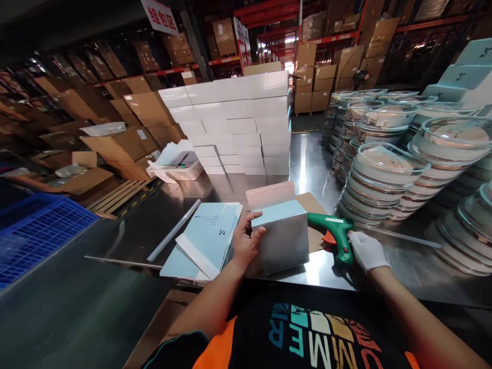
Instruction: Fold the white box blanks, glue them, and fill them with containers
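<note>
My bare left hand [246,240] grips the left edge of a small box [285,241], its thumb on the near face and its fingers by the top. The box has a pale blue top and a greyish near side, and it stands on the metal table. My right hand [369,251], in a white glove, is closed at the grip of a green glue gun [335,228] with an orange trigger; some fingers are hidden. The gun's nozzle points left, close to the box. A long glue stick [400,236] trails from its rear. Behind the box lies a flap of brown cardboard [309,204].
Flat pale blue boxes [207,230] lie at left, beside a metal strip [175,230]. White boxes [238,123] form a wall at the back, near a white basket [188,171]. Stacked lidded glass dishes [380,184] crowd the right. A blue crate [42,233] is far left.
</note>
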Tool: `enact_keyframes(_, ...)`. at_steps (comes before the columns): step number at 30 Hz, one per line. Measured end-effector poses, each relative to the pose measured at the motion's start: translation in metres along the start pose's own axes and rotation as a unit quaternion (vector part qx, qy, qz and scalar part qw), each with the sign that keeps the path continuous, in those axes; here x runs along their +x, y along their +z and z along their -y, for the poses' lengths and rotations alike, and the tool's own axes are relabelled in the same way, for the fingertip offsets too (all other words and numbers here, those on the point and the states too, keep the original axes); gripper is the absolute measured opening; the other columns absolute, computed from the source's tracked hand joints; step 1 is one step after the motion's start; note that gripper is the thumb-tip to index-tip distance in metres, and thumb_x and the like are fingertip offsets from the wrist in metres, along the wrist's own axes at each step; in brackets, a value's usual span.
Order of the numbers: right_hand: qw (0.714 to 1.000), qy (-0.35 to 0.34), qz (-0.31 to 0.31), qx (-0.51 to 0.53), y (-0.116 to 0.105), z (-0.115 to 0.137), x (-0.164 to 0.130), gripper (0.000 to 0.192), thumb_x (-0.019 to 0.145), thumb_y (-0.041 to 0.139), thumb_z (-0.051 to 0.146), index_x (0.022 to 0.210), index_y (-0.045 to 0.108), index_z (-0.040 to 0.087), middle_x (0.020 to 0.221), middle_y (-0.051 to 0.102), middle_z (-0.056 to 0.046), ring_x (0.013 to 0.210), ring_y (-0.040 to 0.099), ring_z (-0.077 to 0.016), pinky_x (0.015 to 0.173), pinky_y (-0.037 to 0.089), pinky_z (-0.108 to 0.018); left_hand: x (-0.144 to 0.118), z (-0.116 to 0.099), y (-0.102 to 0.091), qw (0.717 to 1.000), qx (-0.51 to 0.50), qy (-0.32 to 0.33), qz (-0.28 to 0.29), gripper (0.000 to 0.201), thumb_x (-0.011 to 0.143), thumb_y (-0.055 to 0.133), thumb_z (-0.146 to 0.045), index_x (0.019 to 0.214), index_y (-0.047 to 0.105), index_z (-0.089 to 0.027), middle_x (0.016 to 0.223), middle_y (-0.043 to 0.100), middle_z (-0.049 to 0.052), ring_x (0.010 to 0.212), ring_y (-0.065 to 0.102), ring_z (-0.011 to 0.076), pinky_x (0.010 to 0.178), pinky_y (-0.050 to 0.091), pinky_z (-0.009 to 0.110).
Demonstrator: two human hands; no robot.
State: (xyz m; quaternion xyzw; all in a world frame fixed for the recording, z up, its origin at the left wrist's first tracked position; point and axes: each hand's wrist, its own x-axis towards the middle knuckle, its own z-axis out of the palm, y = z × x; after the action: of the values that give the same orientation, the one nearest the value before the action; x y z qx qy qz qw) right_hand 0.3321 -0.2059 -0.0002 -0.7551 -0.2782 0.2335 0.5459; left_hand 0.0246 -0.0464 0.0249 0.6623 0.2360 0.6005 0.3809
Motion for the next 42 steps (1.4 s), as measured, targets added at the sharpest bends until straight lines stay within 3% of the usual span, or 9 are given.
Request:
enact_keyframes(3,0.997,-0.055,-0.031,-0.031,0.001,0.017,0.0,0.032,0.084,0.075,0.053,0.072,0.069,0.024,0.074,0.073,-0.006,0.075,0.07,-0.0249,0.075,0.058,-0.037,0.002,0.001,0.0,1.0,0.014,-0.004,0.002,0.067,0.084,0.076,-0.083,0.109,0.079,-0.02,0.102,0.072,0.008,0.098,0.07,0.0252,0.086,0.055,0.034)
enact_keyframes(7,0.973,-0.167,0.125,0.097,0.048,0.071,-0.011,0.06,0.086,0.073,0.063,0.13,0.069,0.022,0.128,0.078,-0.013,0.116,0.073,-0.029,0.097,0.06,-0.043,0.002,0.003,0.004,1.0,0.007,-0.006,0.024,0.068,0.082,0.078,-0.083,0.108,0.081,-0.02,0.103,0.075,0.01,0.101,0.072,0.0267,0.09,0.057,0.036)
enact_keyframes(11,0.947,-0.214,0.215,0.105,0.091,0.106,-0.013,0.044,0.083,0.068,0.046,0.119,0.069,0.021,0.118,0.077,-0.009,0.116,0.07,-0.0275,0.099,0.059,-0.04,0.001,0.011,0.005,0.999,0.006,-0.013,0.048,0.066,0.081,0.08,-0.081,0.105,0.081,-0.019,0.112,0.076,0.013,0.115,0.072,0.0305,0.099,0.057,0.04)
enact_keyframes(14,0.951,-0.219,0.199,0.09,0.094,0.102,-0.01,0.036,0.083,0.066,0.045,0.11,0.067,0.02,0.109,0.076,-0.008,0.106,0.071,-0.0272,0.095,0.06,-0.041,0.0,0.018,0.005,0.998,-0.01,0.016,0.062,0.057,0.085,0.082,-0.074,0.103,0.077,-0.019,0.124,0.074,0.015,0.123,0.071,0.0307,0.105,0.055,0.042)
enact_keyframes(19,0.902,-0.371,0.215,0.059,0.072,0.075,-0.005,0.057,0.078,0.092,0.054,0.118,0.066,0.022,0.153,0.065,-0.018,0.142,0.063,-0.0346,0.115,0.055,-0.048,0.004,0.019,0.007,0.989,-0.116,0.08,0.043,0.053,0.088,0.091,-0.051,0.129,0.065,-0.028,0.121,0.077,0.009,0.119,0.076,0.0269,0.106,0.058,0.044)
enact_keyframes(27,0.842,-0.481,0.243,0.035,0.069,0.071,-0.025,0.024,0.104,0.07,0.026,0.126,0.077,0.033,0.16,0.062,-0.011,0.144,0.065,-0.0273,0.117,0.057,-0.049,0.03,-0.002,-0.013,0.956,-0.025,0.163,0.244,0.03,0.101,0.073,-0.056,0.11,0.086,-0.029,0.121,0.084,0.011,0.141,0.067,0.0342,0.12,0.053,0.063)
enact_keyframes(33,0.849,-0.452,0.274,0.001,0.067,0.07,-0.019,0.024,0.103,0.071,0.033,0.125,0.08,0.031,0.157,0.064,-0.012,0.143,0.065,-0.0302,0.12,0.054,-0.052,0.023,0.001,-0.016,0.964,-0.002,0.136,0.23,0.03,0.099,0.075,-0.057,0.103,0.088,-0.03,0.111,0.086,0.011,0.126,0.075,0.034,0.11,0.059,0.062)
enact_keyframes(37,0.91,-0.316,0.263,-0.057,0.076,0.044,-0.024,0.1,0.074,0.091,0.033,0.164,0.049,0.024,0.162,0.057,-0.021,0.15,0.057,-0.0395,0.121,0.051,-0.057,0.023,0.017,-0.016,0.982,-0.034,0.115,0.144,0.029,0.096,0.08,-0.056,0.104,0.088,-0.029,0.11,0.086,0.011,0.125,0.076,0.0341,0.11,0.059,0.059)
enact_keyframes(42,0.954,-0.101,0.282,-0.021,0.094,0.043,-0.013,0.103,0.072,0.081,0.037,0.164,0.039,0.017,0.121,0.077,-0.014,0.099,0.078,-0.0288,0.088,0.067,-0.046,0.035,0.04,-0.031,0.995,-0.002,-0.063,0.072,0.092,0.089,0.068,-0.085,0.158,0.06,-0.025,0.165,0.057,0.022,0.154,0.056,0.0389,0.127,0.045,0.059)
